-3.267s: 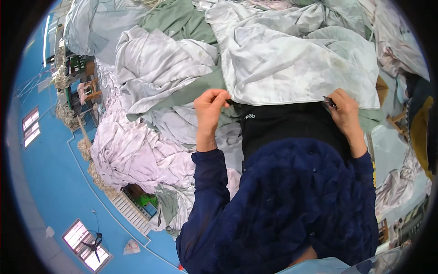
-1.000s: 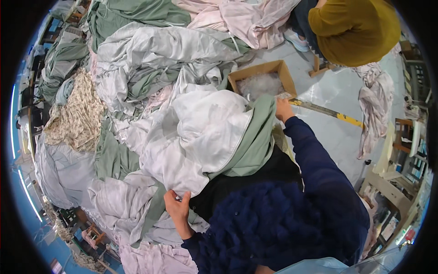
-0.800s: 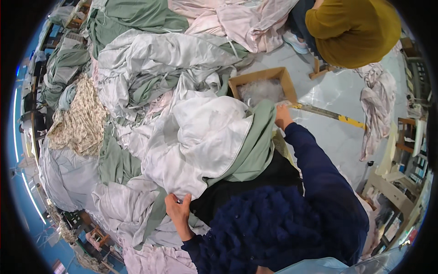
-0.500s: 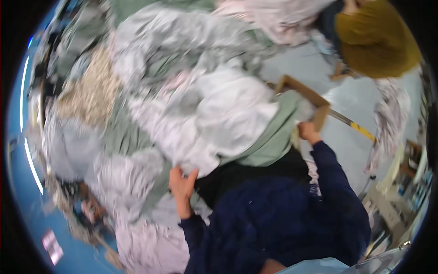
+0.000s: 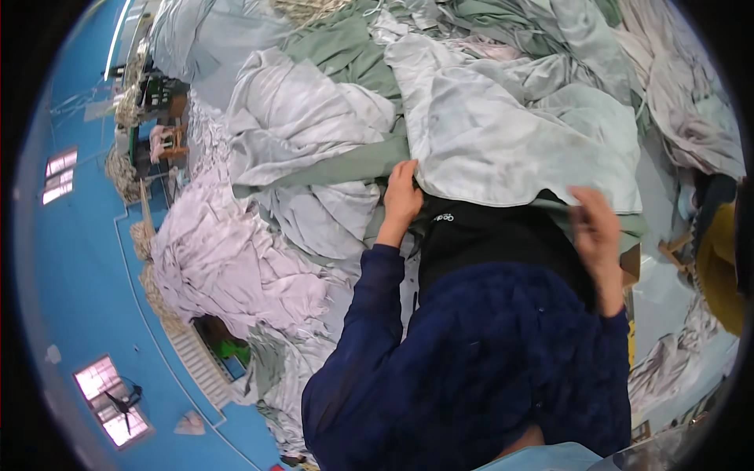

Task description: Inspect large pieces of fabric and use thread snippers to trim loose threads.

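Over my lap spreads a white cloth with faint grey stains, its hemmed near edge lying across my black trousers. My left hand is closed at the cloth's left corner, fingertips pinching its edge beside a strip of green cloth. Smeared by motion, my right hand is raised at the near right edge of the white cloth; whether it grips anything does not show. More green fabric peeks out under that right corner.
Heaps of white and green cloth lie ahead and left, with a pale pinkish pile nearer. At right, part of a cardboard box shows beside my arm. A person in a mustard top sits beyond it.
The view has swung, so the heaps and the other person sit elsewhere in it. The white cloth now lies flatter over my lap. My right hand has left the box's side.
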Demonstrator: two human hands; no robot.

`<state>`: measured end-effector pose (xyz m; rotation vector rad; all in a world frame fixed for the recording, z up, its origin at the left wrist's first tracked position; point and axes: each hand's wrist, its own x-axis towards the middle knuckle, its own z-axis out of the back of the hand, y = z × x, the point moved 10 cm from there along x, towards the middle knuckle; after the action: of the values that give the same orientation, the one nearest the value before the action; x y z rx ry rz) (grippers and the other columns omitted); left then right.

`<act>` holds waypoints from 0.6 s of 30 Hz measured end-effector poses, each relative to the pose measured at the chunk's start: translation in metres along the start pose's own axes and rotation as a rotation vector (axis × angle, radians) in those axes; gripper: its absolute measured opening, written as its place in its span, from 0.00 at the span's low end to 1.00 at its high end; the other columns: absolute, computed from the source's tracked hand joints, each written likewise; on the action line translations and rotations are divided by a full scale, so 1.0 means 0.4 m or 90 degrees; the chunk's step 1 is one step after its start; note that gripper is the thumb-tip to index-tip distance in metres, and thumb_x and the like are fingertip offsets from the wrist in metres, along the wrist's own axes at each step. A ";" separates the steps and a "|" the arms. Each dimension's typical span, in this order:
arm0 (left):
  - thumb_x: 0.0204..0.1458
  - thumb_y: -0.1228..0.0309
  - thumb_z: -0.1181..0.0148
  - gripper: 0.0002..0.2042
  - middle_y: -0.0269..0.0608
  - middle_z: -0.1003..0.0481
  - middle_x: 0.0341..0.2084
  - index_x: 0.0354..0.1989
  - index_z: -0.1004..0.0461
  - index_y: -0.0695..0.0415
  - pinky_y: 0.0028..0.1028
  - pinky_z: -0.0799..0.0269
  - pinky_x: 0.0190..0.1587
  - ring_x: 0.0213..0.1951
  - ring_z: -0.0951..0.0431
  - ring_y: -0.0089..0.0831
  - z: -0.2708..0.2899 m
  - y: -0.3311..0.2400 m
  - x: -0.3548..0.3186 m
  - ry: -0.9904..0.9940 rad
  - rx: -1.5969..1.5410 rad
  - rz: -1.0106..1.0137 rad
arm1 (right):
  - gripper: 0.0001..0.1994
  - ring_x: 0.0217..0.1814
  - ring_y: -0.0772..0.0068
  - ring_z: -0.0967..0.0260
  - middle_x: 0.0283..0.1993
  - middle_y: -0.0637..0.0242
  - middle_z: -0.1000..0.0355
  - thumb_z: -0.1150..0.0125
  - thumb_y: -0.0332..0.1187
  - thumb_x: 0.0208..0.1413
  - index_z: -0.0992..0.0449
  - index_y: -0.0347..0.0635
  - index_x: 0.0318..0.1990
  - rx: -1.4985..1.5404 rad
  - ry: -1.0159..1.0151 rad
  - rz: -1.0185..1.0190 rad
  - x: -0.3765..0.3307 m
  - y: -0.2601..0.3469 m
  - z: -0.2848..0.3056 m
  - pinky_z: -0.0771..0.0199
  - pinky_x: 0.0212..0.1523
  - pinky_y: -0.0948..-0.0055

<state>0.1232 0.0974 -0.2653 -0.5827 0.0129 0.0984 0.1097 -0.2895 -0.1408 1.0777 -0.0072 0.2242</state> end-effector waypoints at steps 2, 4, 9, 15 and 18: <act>0.39 0.85 0.47 0.29 0.50 0.33 0.55 0.56 0.29 0.56 0.40 0.32 0.56 0.56 0.33 0.51 -0.030 0.005 -0.006 0.045 0.038 -0.021 | 0.25 0.46 0.51 0.26 0.53 0.57 0.29 0.30 0.20 0.42 0.25 0.43 0.51 -0.041 0.076 0.059 0.065 0.098 -0.158 0.24 0.42 0.65; 0.39 0.85 0.47 0.29 0.50 0.33 0.55 0.56 0.28 0.55 0.40 0.32 0.56 0.56 0.32 0.50 -0.042 0.023 0.001 0.002 0.027 -0.037 | 0.25 0.43 0.54 0.26 0.53 0.61 0.30 0.30 0.21 0.37 0.25 0.45 0.48 -0.126 0.149 0.141 0.091 0.150 -0.276 0.25 0.40 0.63; 0.38 0.83 0.43 0.20 0.45 0.26 0.46 0.42 0.20 0.53 0.38 0.30 0.51 0.51 0.28 0.46 -0.019 0.000 0.055 -0.138 -0.030 -0.117 | 0.17 0.38 0.55 0.28 0.41 0.63 0.28 0.37 0.18 0.35 0.25 0.43 0.37 -0.237 0.151 0.210 0.101 0.118 -0.321 0.27 0.37 0.63; 0.38 0.81 0.43 0.11 0.35 0.24 0.39 0.31 0.21 0.53 0.38 0.27 0.42 0.43 0.26 0.41 0.036 -0.076 0.114 -0.143 0.015 -0.207 | 0.12 0.30 0.55 0.30 0.28 0.58 0.29 0.42 0.17 0.35 0.24 0.38 0.32 -0.045 0.055 0.177 0.100 0.216 -0.113 0.32 0.31 0.66; 0.39 0.80 0.44 0.11 0.33 0.24 0.38 0.31 0.22 0.52 0.38 0.26 0.40 0.40 0.25 0.39 0.047 -0.129 0.161 -0.088 0.040 -0.262 | 0.12 0.30 0.60 0.30 0.27 0.58 0.30 0.45 0.17 0.33 0.24 0.36 0.31 0.024 0.022 0.155 0.037 0.213 0.023 0.34 0.31 0.68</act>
<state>0.1921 0.0708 -0.2239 -0.5048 -0.2375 -0.2610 0.1091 -0.2562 -0.0604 1.1094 -0.1033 0.4638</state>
